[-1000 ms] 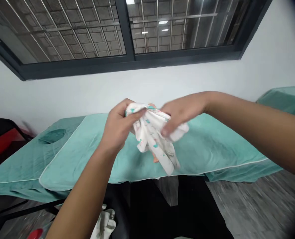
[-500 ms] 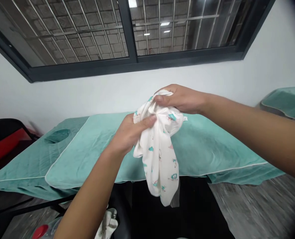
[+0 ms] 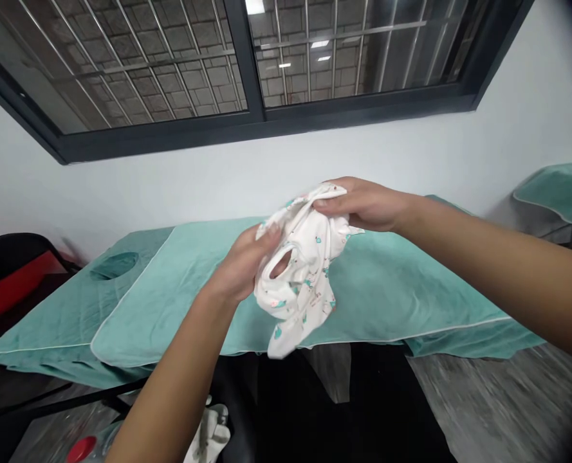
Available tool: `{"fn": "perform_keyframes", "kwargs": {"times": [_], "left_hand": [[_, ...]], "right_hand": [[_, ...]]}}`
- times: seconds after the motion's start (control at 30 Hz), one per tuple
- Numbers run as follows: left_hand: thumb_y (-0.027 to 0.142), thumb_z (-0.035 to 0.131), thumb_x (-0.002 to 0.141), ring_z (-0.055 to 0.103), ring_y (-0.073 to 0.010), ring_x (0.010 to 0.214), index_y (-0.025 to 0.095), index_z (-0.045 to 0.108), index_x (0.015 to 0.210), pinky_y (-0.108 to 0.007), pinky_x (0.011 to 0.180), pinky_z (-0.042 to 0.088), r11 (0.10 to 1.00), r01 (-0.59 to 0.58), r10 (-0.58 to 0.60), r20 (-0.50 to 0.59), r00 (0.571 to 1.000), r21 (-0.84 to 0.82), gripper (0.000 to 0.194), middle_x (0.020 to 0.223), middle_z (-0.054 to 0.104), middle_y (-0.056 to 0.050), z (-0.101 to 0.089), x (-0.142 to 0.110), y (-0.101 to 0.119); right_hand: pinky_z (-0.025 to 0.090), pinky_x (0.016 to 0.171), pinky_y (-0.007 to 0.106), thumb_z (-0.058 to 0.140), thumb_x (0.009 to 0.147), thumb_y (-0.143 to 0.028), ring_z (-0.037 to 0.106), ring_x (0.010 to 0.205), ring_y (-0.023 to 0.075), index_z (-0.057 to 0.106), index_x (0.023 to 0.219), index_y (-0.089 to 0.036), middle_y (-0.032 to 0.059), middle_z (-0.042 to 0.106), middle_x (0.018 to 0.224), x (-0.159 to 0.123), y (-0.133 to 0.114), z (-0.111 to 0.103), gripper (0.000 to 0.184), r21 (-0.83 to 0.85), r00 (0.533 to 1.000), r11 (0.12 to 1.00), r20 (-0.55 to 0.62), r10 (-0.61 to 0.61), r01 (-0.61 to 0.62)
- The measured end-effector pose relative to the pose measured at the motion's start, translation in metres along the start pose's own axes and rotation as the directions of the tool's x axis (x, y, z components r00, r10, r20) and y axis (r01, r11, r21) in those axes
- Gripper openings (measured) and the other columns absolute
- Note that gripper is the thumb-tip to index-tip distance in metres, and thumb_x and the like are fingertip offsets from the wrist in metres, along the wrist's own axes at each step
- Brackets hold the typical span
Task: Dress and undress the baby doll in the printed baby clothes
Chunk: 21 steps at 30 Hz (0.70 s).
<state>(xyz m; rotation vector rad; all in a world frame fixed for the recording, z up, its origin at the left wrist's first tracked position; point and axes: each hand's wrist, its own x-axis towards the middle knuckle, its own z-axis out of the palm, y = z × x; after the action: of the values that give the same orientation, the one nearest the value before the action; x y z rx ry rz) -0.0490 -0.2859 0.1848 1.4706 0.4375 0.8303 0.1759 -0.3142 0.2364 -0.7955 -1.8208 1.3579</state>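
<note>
A small white baby garment with teal and pink prints hangs bunched between my two hands, in front of the bed. My left hand grips its left edge, thumb on top, beside a round trimmed opening that shows a dark gap. My right hand pinches the upper right part between thumb and fingers. One narrow end of the cloth dangles toward the bed's near edge. Folds hide most of my fingertips and the garment's full shape.
Behind the hands stands a bed with a teal cover and a face hole. At lower left are another printed cloth and a red-capped container. A black and red chair stands at far left, below a barred window.
The garment has turned and spread in my hands, showing a round opening, and its hanging end has swung left and up. My hands have moved slightly apart, the right one a little lower.
</note>
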Motion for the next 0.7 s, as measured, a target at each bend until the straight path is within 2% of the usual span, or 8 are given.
{"fn": "perform_keyframes", "kwargs": {"times": [0.07,0.13,0.2,0.27,0.33,0.43,0.57,0.7], "left_hand": [[0.041,0.082,0.069,0.047,-0.0102,0.045,0.015,0.067,0.077,-0.024,0.045,0.037,0.994,0.06,-0.063,0.033,0.997,0.086,0.031,0.052,0.053,0.002,0.001,-0.003,-0.002],[0.033,0.086,0.064,0.053,-0.0117,0.05,0.014,0.067,0.077,-0.024,0.047,0.041,0.993,0.055,-0.05,-0.045,0.998,0.109,0.029,0.056,0.058,0.001,0.006,-0.002,-0.002],[0.034,0.082,0.069,0.06,-0.0148,0.057,0.015,0.07,0.085,-0.026,0.053,0.047,0.999,-0.021,0.025,-0.146,0.989,0.026,0.027,0.066,0.065,-0.001,0.012,0.001,0.0],[0.037,0.075,0.076,0.067,-0.019,0.068,0.017,0.071,0.094,-0.029,0.06,0.053,0.99,-0.124,0.108,-0.208,0.972,-0.067,0.027,0.078,0.071,-0.004,0.017,0.005,0.003],[0.037,0.072,0.077,0.071,-0.0238,0.081,0.017,0.071,0.098,-0.031,0.07,0.056,0.978,-0.182,0.155,-0.231,0.961,-0.1,0.029,0.089,0.074,-0.006,0.021,0.007,0.005],[0.041,0.073,0.077,0.071,-0.028,0.093,0.018,0.07,0.105,-0.035,0.078,0.058,0.981,-0.149,0.123,-0.199,0.972,-0.121,0.037,0.096,0.075,-0.008,0.023,0.004,0.005],[0.047,0.082,0.067,0.07,-0.0313,0.099,0.02,0.066,0.118,-0.038,0.081,0.057,0.994,-0.064,0.059,-0.063,0.996,-0.084,0.06,0.097,0.075,-0.009,0.021,-0.009,0.001],[0.029,0.09,0.058,0.07,-0.0336,0.098,0.02,0.066,0.119,-0.04,0.081,0.058,0.996,0.08,-0.084,0.08,0.993,0.045,0.067,0.098,0.075,-0.01,0.016,-0.017,0.001]], "right_hand": [[0.055,0.074,0.028,0.073,0.082,-0.044,0.068,0.086,0.0187,0.068,0.104,-0.013,0.0082,0.073,0.094,0.003,0.003,0.005,0.039,0.071,0.998,0.996,-0.028,-0.049,0.051],[0.055,0.074,0.028,0.072,0.083,-0.046,0.067,0.084,0.018,0.068,0.103,-0.013,0.0074,0.073,0.092,0.007,0.004,0.012,0.039,0.098,0.995,0.991,-0.047,-0.088,0.092],[0.055,0.074,0.028,0.072,0.082,-0.049,0.067,0.084,0.0178,0.067,0.103,-0.014,0.0064,0.073,0.091,0.007,0.004,0.016,0.04,0.082,0.992,0.99,-0.057,-0.109,0.113],[0.055,0.074,0.028,0.078,0.076,-0.047,0.067,0.084,0.018,0.068,0.102,-0.015,0.005,0.073,0.091,0.005,0.004,0.017,0.042,0.007,0.998,0.998,-0.002,-0.069,0.069],[0.054,0.072,0.028,0.084,0.068,-0.043,0.067,0.082,0.0182,0.07,0.098,-0.016,0.0035,0.073,0.089,0.001,0.006,0.015,0.043,-0.116,0.991,0.993,0.128,0.048,-0.033],[0.054,0.071,0.028,0.086,0.066,-0.041,0.067,0.081,0.0187,0.071,0.092,-0.016,0.0027,0.072,0.085,-0.003,0.009,0.013,0.04,-0.218,0.963,0.971,0.227,0.146,-0.096],[0.053,0.078,0.029,0.077,0.076,-0.047,0.067,0.087,0.0183,0.07,0.097,-0.015,0.004,0.072,0.091,-0.002,0.009,0.016,0.038,-0.069,0.996,0.996,0.067,-0.06,0.064],[0.053,0.076,0.029,0.075,0.078,-0.05,0.067,0.086,0.0183,0.069,0.098,-0.016,0.005,0.073,0.094,-0.002,0.009,0.02,0.041,0.022,0.99,0.992,-0.071,-0.126,0.128]]}}
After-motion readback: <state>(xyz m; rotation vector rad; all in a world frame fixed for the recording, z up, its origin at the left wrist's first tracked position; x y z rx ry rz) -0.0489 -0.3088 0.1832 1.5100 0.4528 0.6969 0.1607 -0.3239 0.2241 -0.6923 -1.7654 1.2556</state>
